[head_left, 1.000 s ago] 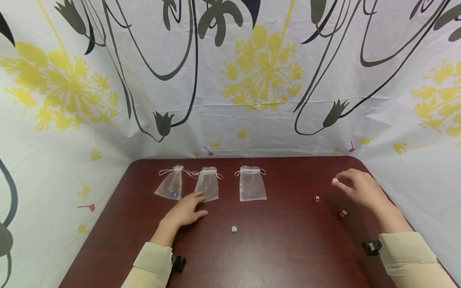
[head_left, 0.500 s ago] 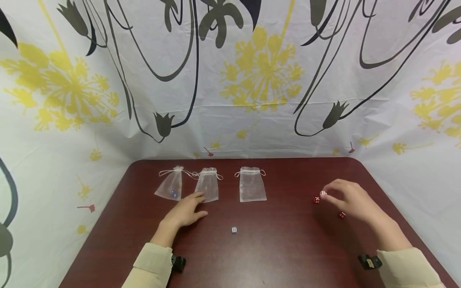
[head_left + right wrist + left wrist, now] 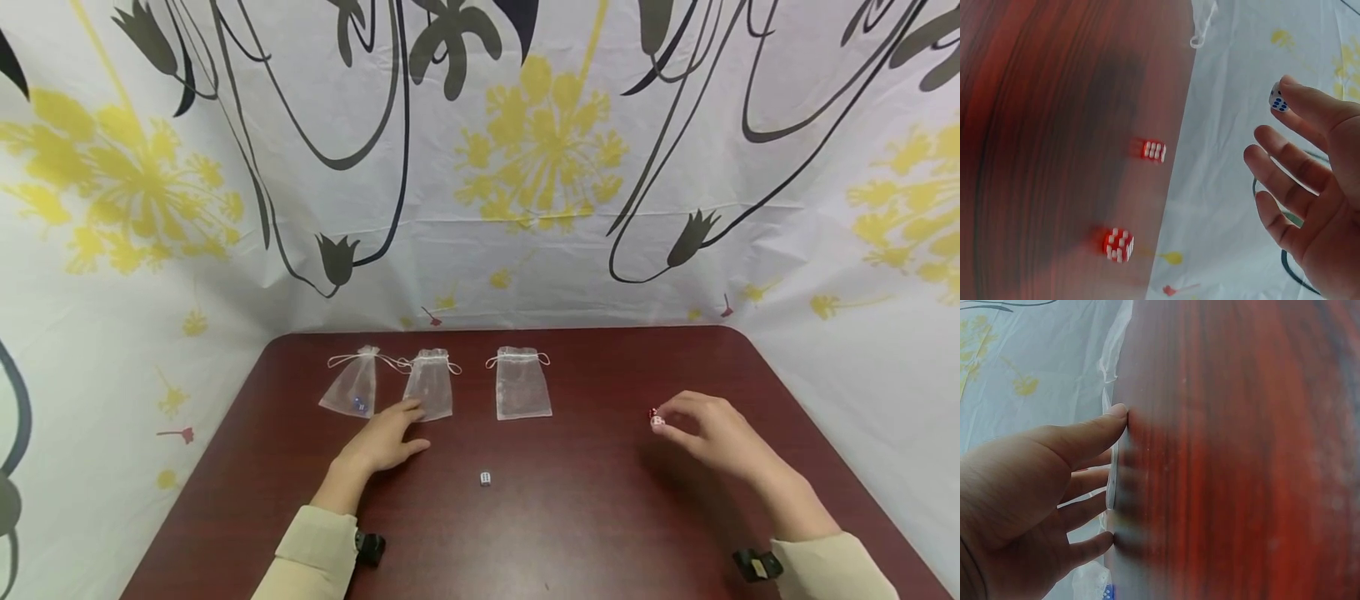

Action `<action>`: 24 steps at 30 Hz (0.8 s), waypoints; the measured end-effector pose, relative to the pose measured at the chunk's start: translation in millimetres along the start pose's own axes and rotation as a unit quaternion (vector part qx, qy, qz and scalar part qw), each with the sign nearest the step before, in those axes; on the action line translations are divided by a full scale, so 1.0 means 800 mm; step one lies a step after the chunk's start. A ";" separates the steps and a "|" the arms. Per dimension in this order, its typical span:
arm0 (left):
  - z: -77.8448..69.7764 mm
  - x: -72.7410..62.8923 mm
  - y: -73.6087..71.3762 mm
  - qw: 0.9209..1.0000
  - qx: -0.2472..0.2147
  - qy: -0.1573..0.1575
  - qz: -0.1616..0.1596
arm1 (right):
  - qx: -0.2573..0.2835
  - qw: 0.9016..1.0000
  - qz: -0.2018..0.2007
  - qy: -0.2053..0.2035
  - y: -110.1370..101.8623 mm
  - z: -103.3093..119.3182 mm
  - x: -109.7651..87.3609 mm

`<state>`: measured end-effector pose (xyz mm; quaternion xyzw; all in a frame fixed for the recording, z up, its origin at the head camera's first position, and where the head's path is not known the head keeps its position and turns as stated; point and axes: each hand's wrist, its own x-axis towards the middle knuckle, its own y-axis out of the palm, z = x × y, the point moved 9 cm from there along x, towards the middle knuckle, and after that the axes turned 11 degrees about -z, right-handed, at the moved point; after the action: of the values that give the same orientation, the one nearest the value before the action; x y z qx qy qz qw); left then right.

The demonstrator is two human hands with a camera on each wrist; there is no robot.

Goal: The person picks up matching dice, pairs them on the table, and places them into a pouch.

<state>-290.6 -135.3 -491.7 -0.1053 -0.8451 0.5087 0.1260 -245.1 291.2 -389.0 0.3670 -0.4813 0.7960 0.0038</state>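
Note:
Between thumb and index finger, my right hand point(image 3: 712, 429) pinches a white die point(image 3: 1278, 98) with blue dots, held above the table. Two red dice with white dots lie below it: one die point(image 3: 1154, 151) and another die point(image 3: 1119, 244). In the head view, one red die point(image 3: 652, 412) peeks out beside the held one; the other is hidden behind the hand. My left hand point(image 3: 381, 437) rests with spread fingers at the lower edge of the middle sheer drawstring bag point(image 3: 431, 379). A second white die point(image 3: 485, 479) sits on the table between the hands.
Left of the middle bag lies another drawstring bag point(image 3: 352, 383) with blue dice point(image 3: 359, 405) inside. A third drawstring bag point(image 3: 522, 387) lies flat to the right. The dark red table point(image 3: 570, 533) ends at a patterned cloth point(image 3: 420, 200) behind and at the sides.
My right hand has moved left and toward me with the white die, coming over the red dice and covering one in the head view. The left hand stays at the middle bag.

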 end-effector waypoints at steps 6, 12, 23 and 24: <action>0.001 -0.001 0.001 1.000 -0.002 0.001 -0.002 | 0.020 1.000 0.009 -0.012 0.027 0.028 0.014; 0.001 0.000 0.001 1.000 -0.003 -0.001 -0.001 | 0.057 0.998 0.021 -0.031 0.063 0.066 0.029; 0.003 0.001 0.003 1.000 -0.004 -0.002 -0.004 | 0.109 0.991 0.070 -0.036 0.114 0.120 0.046; 0.003 0.001 0.002 1.000 -0.002 -0.003 -0.004 | 0.113 0.990 0.071 -0.038 0.117 0.124 0.048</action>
<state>-291.8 -136.3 -494.4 -0.1008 -0.8470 0.5066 0.1255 -249.0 151.5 -411.4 0.3601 -0.4131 0.8289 -0.1126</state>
